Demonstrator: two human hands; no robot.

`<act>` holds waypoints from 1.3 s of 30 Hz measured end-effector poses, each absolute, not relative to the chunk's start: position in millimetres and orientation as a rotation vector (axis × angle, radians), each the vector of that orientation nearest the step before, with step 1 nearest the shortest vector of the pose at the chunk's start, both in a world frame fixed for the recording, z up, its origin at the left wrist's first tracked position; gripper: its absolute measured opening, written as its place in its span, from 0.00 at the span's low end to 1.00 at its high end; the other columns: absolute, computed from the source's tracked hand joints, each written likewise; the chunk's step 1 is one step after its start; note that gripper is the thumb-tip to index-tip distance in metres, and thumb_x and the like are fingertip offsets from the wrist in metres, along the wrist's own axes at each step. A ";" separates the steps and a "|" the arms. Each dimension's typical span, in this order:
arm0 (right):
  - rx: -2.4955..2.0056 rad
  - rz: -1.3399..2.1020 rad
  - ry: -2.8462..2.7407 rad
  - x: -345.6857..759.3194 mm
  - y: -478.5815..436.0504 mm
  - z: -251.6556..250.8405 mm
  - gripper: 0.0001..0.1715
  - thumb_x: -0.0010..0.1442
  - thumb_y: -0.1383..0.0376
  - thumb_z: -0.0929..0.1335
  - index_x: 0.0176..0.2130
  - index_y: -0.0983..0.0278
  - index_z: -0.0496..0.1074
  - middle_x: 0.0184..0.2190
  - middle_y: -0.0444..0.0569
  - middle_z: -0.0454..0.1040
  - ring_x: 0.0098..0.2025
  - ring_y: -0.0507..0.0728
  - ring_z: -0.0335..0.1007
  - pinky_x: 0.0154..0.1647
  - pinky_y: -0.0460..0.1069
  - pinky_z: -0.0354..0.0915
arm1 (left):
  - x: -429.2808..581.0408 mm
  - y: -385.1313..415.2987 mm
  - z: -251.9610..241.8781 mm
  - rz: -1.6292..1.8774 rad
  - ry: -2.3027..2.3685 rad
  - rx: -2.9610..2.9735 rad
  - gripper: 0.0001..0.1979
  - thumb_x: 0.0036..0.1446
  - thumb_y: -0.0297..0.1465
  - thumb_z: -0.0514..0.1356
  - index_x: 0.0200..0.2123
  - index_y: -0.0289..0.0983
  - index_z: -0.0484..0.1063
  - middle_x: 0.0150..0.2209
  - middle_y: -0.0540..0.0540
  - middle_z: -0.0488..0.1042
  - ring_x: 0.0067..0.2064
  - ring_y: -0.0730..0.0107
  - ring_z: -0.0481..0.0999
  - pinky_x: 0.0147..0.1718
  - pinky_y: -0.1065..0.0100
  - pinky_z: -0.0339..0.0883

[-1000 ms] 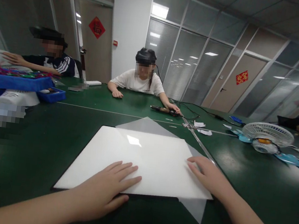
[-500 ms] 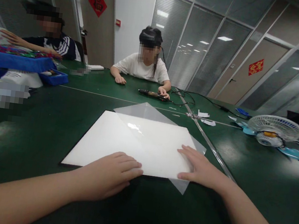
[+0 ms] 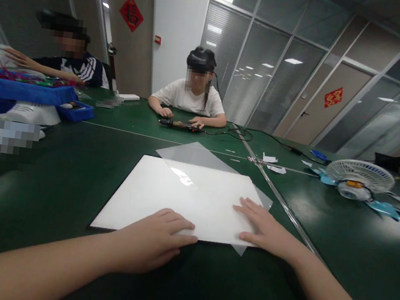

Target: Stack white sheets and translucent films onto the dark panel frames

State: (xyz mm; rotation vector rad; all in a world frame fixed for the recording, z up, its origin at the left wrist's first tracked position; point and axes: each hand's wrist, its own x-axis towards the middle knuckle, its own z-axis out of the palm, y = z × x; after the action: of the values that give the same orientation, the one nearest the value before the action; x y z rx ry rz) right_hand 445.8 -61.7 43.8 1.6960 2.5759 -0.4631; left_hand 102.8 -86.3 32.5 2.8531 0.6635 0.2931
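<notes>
Green table [image 3: 71,172], seated view. A white board [image 3: 179,196] lies flat just in from the near edge, in front of the person. A clear plastic sheet [image 3: 194,153] lies on top of it, turned askew: one corner pokes out past the board's far edge, another past its near right corner. Left hand [image 3: 153,240] is open, palm down, fingers loosely together, resting on the board's near edge and gripping nothing. Right hand [image 3: 261,227] is open too, fingers spread flat on the near right corner, pressing the sheet where it overhangs. As things lie, sheet and board are stacked but not squared up; their edges do not match. Across the table a second person [image 3: 191,102] has both hands by a dark tool [image 3: 179,124]. A small fan [image 3: 360,181] lies toward the right edge and a blue tray [image 3: 19,89] toward the left.
</notes>
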 end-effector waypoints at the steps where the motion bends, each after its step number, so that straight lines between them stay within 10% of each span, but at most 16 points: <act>1: 1.692 -0.493 2.563 444.9 -62.8 44.7 0.52 0.53 0.38 0.64 0.67 0.59 0.54 0.69 0.55 0.42 0.70 0.66 0.35 0.67 0.64 0.38 | 102.9 -86.4 32.2 0.302 0.664 2.852 0.24 0.60 0.28 0.54 0.59 0.47 0.61 0.59 0.46 0.68 0.56 0.58 0.67 0.54 0.56 0.60; 10: 1.719 -0.516 2.572 446.9 -63.4 33.0 0.56 0.50 0.38 0.67 0.68 0.58 0.51 0.69 0.55 0.42 0.70 0.66 0.34 0.67 0.65 0.35 | 102.1 -87.3 34.7 0.312 0.652 2.828 0.24 0.60 0.28 0.54 0.59 0.47 0.62 0.58 0.45 0.68 0.57 0.57 0.67 0.55 0.55 0.60; 22: 1.874 -0.453 2.679 451.1 -62.3 57.0 0.31 0.57 0.63 0.63 0.60 0.60 0.67 0.58 0.49 0.69 0.58 0.62 0.66 0.60 0.57 0.60 | 104.9 -87.2 40.2 0.223 0.677 2.806 0.26 0.59 0.25 0.52 0.60 0.48 0.60 0.58 0.46 0.67 0.57 0.57 0.66 0.55 0.54 0.61; 31: 1.902 -0.127 2.677 465.4 -50.0 41.2 0.40 0.47 0.76 0.62 0.59 0.62 0.68 0.67 0.51 0.52 0.68 0.63 0.46 0.66 0.62 0.46 | 105.5 -84.2 36.6 0.223 0.678 2.775 0.26 0.59 0.25 0.52 0.60 0.49 0.60 0.59 0.47 0.66 0.58 0.57 0.66 0.55 0.53 0.61; 39: 2.191 -0.281 2.631 482.5 -44.1 36.6 0.34 0.52 0.75 0.60 0.56 0.60 0.72 0.57 0.47 0.70 0.59 0.60 0.65 0.61 0.55 0.57 | 104.7 -86.3 39.8 0.229 0.663 2.779 0.26 0.59 0.25 0.53 0.60 0.49 0.60 0.58 0.46 0.67 0.57 0.57 0.66 0.55 0.53 0.61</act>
State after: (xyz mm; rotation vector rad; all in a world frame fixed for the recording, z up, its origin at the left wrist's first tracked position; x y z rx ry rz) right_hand 482.5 -44.1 36.6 2.1913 2.6309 -0.2812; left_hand 104.7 -86.3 39.8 2.7793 0.6626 0.2290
